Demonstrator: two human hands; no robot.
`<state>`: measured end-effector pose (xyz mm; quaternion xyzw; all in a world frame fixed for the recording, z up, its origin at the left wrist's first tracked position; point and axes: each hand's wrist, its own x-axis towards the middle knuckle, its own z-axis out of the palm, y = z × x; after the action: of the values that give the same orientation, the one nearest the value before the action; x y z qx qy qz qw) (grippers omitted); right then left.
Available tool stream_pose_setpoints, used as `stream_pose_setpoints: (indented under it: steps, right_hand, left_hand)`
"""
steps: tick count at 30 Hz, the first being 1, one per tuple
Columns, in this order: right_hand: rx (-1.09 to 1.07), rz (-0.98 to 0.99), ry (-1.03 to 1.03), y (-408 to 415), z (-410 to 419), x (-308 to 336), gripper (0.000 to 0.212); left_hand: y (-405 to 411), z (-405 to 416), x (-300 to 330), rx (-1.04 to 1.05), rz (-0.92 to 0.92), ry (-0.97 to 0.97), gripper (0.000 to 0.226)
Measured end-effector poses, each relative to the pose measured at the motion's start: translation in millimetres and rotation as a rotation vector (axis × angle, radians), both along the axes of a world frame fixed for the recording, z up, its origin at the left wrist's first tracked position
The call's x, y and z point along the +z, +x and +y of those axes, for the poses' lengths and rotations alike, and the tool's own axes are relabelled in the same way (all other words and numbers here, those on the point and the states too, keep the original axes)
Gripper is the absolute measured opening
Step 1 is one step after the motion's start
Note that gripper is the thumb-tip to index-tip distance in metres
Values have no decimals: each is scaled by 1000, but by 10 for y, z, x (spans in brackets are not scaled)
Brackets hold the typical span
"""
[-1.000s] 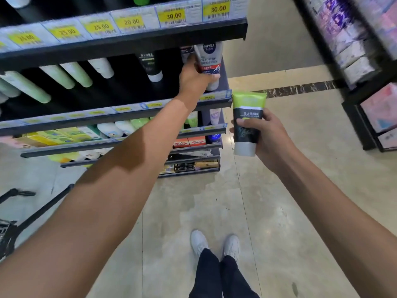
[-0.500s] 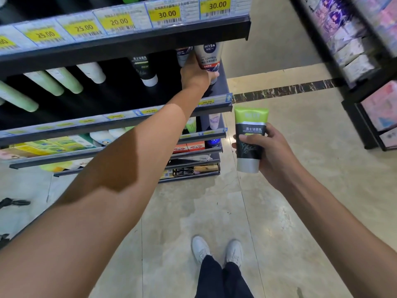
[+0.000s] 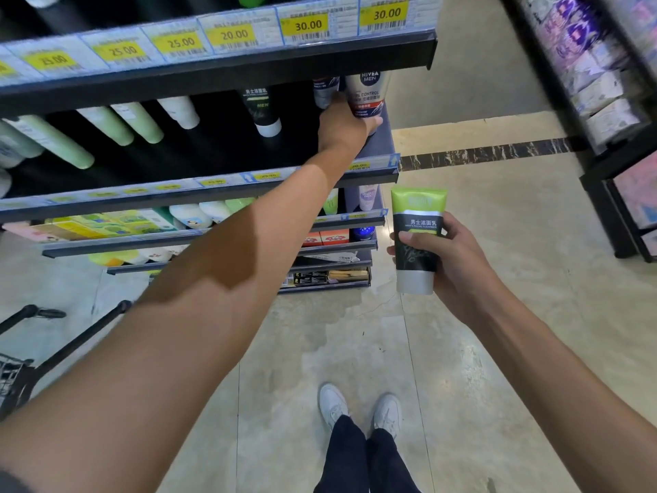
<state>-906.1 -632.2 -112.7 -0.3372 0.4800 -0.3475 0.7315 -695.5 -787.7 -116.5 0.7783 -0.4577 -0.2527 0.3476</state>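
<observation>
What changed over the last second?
The right hand lowered the green-and-black tube slightly, so its top now sits below the shelf rail. The left hand still grips the Nivea Men tube on that shelf. Nothing was picked up or released.

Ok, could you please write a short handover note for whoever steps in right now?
Left hand: grips the Nivea Men tube at the right end of the shelf, under a 30.00 tag.
Right hand: holds the green-and-black tube cap down over the aisle floor, clear of the shelf.
Done: one tube is in hand, off the shelf.
Left: probably draw the Nivea Men tube out; whether it has lifted yet cannot be told.
</observation>
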Motion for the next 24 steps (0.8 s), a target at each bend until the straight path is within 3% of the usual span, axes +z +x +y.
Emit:
stream_pose_setpoints:
  steps: [4,9,16,24]
  right_hand:
    - [37,4,15,23,144,113,50]
    - [111,-32,37,189,267,294,52]
    - [158,-25,-55,836,211,359,49]
    - [40,108,-264,1774,-95,390,48]
  left_hand:
    - [93,506,123,-25,-45,-88,53]
    - [579,1201,207,-78,-236,46,71]
    - [1646,1581,117,-162,-563,162,78]
    - [2348,1605,-72,-395,-660,222,57]
